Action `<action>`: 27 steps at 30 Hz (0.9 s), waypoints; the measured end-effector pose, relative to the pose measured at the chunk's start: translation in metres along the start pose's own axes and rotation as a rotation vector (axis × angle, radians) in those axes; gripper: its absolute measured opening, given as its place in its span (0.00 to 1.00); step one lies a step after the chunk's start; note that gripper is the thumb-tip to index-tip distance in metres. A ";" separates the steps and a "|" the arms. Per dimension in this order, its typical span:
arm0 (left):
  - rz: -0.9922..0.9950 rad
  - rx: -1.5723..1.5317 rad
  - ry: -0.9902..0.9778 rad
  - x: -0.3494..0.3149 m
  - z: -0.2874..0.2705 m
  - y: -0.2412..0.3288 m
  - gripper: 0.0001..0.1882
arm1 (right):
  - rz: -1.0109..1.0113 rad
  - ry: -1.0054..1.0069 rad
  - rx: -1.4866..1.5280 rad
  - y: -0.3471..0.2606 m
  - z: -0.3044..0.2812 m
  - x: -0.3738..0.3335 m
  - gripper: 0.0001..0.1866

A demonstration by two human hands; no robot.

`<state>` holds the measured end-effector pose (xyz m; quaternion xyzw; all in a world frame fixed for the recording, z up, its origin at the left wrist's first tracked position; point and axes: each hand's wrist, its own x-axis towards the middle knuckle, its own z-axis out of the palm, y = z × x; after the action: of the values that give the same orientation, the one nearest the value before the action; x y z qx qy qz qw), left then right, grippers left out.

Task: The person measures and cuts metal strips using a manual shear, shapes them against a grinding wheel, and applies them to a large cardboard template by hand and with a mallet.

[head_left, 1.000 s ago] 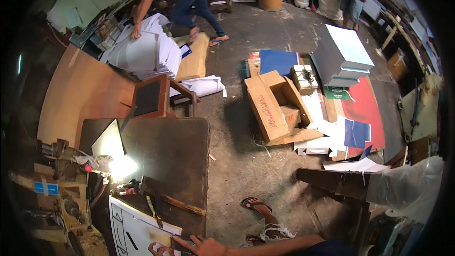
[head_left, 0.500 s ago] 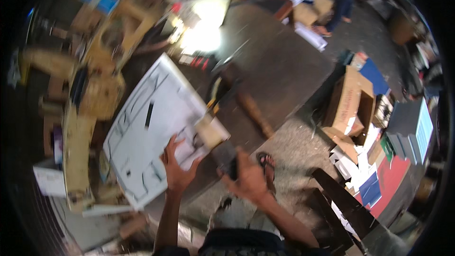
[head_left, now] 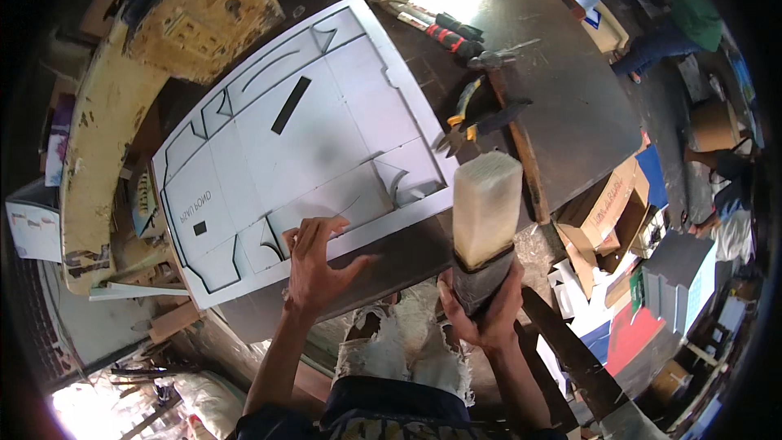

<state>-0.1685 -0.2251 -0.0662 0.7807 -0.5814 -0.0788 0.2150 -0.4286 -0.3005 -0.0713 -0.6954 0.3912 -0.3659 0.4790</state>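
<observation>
White slotted board (head_left: 314, 179), scored with thin lines and dark-edged curved outlines, lies on the dark tabletop (head_left: 578, 94); taking its centre as the middle of a clock, a straight black slot sits close by at twelve o'clock. At six o'clock the left hand (head_left: 314, 273) reaches over the near edge, fingers bent and thumb spread, gripping nothing; whether its fingertips touch the surface I cannot tell. At four o'clock the right hand (head_left: 493, 330) grasps the dark lower part of a squared block (head_left: 486, 204), thumb on one side and fingers on the other, its pale end pointing to twelve and overlapping the corner of the board in view; contact there is unclear. Yellow-and-black pliers (head_left: 459, 126) lie spread open just beyond the edge at three o'clock, one handle across a long wooden handle (head_left: 528, 167). Red-gripped hand tools (head_left: 444, 37) rest at two o'clock, a worn cream machine (head_left: 208, 20) stands at eleven, and well apart, past three o'clock, sits an open cardboard box (head_left: 590, 208)
</observation>
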 end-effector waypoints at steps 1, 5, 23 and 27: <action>-0.001 -0.014 0.011 -0.003 0.005 -0.005 0.28 | 0.076 -0.123 -0.156 0.002 0.002 0.004 0.43; -0.060 -0.084 0.058 0.000 0.006 -0.002 0.22 | 0.208 -0.300 -0.434 -0.005 0.006 0.026 0.37; -0.160 -0.056 0.034 -0.001 0.007 0.003 0.21 | 0.155 -0.210 -0.390 -0.030 0.013 0.030 0.34; -0.165 -0.102 0.068 0.004 0.007 0.004 0.20 | 0.194 -0.389 -0.640 -0.012 0.018 0.035 0.35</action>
<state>-0.1735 -0.2311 -0.0703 0.8162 -0.5029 -0.0992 0.2668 -0.3956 -0.3219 -0.0601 -0.8259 0.4513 -0.0398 0.3355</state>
